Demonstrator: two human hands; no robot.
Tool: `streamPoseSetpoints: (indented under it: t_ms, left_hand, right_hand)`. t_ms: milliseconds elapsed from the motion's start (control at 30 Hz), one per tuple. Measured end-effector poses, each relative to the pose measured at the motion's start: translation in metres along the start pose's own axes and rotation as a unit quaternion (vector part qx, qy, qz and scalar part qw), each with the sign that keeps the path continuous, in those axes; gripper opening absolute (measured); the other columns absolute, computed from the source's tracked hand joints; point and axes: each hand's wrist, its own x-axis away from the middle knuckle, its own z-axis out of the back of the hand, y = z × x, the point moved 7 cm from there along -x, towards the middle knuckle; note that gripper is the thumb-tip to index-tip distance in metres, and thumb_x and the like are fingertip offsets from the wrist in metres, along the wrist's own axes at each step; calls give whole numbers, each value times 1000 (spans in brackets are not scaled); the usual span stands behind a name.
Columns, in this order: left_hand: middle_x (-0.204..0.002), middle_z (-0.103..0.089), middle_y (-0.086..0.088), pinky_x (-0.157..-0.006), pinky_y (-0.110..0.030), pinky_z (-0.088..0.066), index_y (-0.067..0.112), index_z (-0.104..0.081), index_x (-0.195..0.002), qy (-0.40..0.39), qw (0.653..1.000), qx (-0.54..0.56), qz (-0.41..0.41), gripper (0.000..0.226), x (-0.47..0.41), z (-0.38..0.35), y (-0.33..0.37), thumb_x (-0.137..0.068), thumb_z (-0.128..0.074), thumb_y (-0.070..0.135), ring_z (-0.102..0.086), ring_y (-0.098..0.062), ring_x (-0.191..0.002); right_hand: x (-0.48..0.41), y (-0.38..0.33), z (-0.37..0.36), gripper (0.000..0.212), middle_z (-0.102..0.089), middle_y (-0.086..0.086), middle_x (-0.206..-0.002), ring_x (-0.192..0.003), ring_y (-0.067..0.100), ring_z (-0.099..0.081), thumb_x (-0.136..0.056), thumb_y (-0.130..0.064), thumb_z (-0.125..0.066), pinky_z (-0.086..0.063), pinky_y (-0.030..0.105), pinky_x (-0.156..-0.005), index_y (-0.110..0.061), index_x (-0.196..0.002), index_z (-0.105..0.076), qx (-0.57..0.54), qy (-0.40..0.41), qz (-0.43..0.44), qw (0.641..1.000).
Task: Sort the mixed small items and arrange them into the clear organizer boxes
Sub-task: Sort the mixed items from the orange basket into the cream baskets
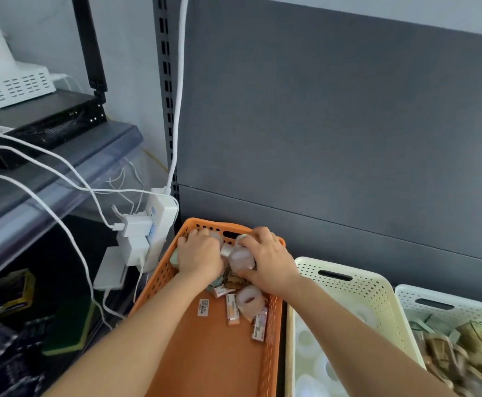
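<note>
An orange perforated basket [153, 285] holds mixed small items at its far end. My left hand [199, 255] reaches in, fingers curled over items near the far wall; what it grips is hidden under the palm. My right hand [268, 262] is closed around a clear tape roll [241, 259]. A second clear tape roll [249, 300] lies just nearer. Several small labelled boxes [232, 309] and a barcode sticker [203, 307] lie on the basket floor.
A cream perforated basket [357, 287] with clear rolls stands right of the orange one. A white basket [423, 296] with brownish packets is farther right. A white power strip [153, 227] with plugs and cables hangs left. A grey shelf back panel rises behind.
</note>
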Motion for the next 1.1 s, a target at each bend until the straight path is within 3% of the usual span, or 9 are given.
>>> streamPoseSetpoints:
  t_ms: [100, 167, 233, 333, 433, 633, 867, 1000, 1100]
  left_hand:
    - [-111, -54, 2, -95, -38, -31, 27, -63, -92, 2, 999, 43, 11, 10, -1, 3, -4, -86, -57, 23, -44, -22, -108]
    - [-103, -55, 3, -90, -36, -31, 29, -53, -77, 5, 997, 72, 15, 13, 1, 7, -5, -84, -59, 20, -46, -20, -100]
    - [-100, -55, 6, -88, -35, -31, 29, -52, -78, 11, 996, 85, 7, 13, 3, 7, -6, -85, -60, 21, -47, -19, -98]
    - [-95, -55, 8, -84, -34, -31, 28, -55, -83, 37, 994, 103, -6, 7, 8, 8, -8, -87, -60, 24, -49, -18, -97]
    - [-86, -53, 12, -79, -31, -31, 27, -54, -79, 68, 986, 152, -26, 12, 14, 13, -8, -88, -61, 26, -49, -15, -88]
    - [-90, -59, 9, -70, -30, -46, 23, -58, -87, 54, 963, 261, -33, 7, 19, 21, -2, -88, -64, 27, -56, -14, -84]
    - [-90, -56, 8, -77, -35, -48, 23, -56, -83, 72, 970, 226, -57, 7, 30, 31, 10, -85, -62, 22, -55, -15, -85]
    - [-88, -55, 9, -74, -36, -47, 22, -57, -86, 92, 969, 208, -94, 9, 34, 38, 20, -85, -65, 24, -54, -15, -83]
    - [-88, -57, 8, -70, -36, -48, 21, -57, -85, 93, 967, 211, -113, 11, 38, 41, 33, -85, -66, 28, -54, -15, -82]
  right_hand:
    - [0, -2, 0, 56, -30, 0, -143, -125, 24, -33, -77, -44, -69, -42, 37, -98, -33, -128, -47, 27, -8, 11, 1000]
    - [-2, -3, 4, 54, -36, 0, -138, -122, 23, -34, -75, -51, -68, -38, 36, -99, -35, -124, -53, 53, -7, 26, 998]
    - [-4, -5, 7, 49, -41, -1, -125, -115, 21, -36, -70, -56, -70, -37, 36, -95, -35, -114, -60, 42, -10, 30, 999]
    - [-1, -7, 6, 39, -35, -4, -108, -99, 18, -40, -67, -53, -75, -40, 30, -76, -30, -97, -65, -31, -20, 4, 999]
    - [8, -7, 2, 27, -42, -4, -110, -106, 19, -41, -69, -48, -76, -37, 29, -76, -26, -83, -69, -74, -16, -9, 997]
    - [24, 2, 18, 40, -54, 1, -117, -113, 19, -47, -73, -44, -76, -44, 32, -88, -11, -95, -74, -126, 71, -34, 989]
    - [40, -1, 18, 44, -47, -7, -105, -103, 13, -47, -70, -48, -77, -46, 29, -86, -14, -98, -75, -147, 64, -48, 986]
    - [46, -3, 30, 17, -59, 5, -106, -96, 23, -56, -86, -19, -66, -48, 32, -82, -10, -97, -75, -135, 104, -36, 985]
    - [56, 3, 40, 17, -63, 8, -101, -93, 25, -58, -84, -2, -62, -49, 37, -82, -7, -92, -75, -147, 143, -47, 978]
